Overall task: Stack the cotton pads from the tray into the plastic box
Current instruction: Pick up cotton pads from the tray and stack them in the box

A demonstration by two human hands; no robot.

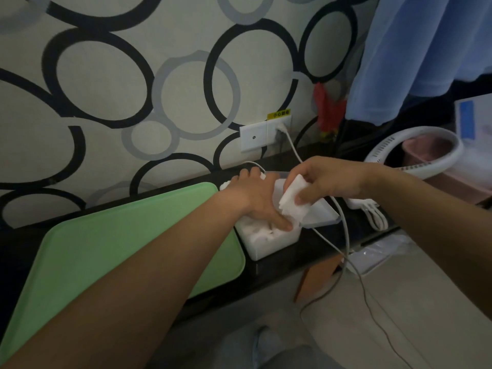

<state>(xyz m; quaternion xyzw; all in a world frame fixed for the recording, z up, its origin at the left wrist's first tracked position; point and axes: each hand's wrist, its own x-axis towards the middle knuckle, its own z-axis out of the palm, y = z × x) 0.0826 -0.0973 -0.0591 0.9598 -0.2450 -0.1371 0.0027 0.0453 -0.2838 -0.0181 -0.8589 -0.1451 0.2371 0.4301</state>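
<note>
A light green tray lies on the dark counter at the left, its visible surface bare. To its right stands a white plastic box with its lid hinged open to the right. White cotton pads fill the box. My left hand reaches across the tray and presses flat on the pads in the box, thumb at the front. My right hand hovers just above the box and pinches a small stack of white cotton pads, tilted on edge.
White charger cables run from the wall socket past the box and over the counter edge. A white neck fan and a pink container sit at the right. Blue fabric hangs above. The floor lies below.
</note>
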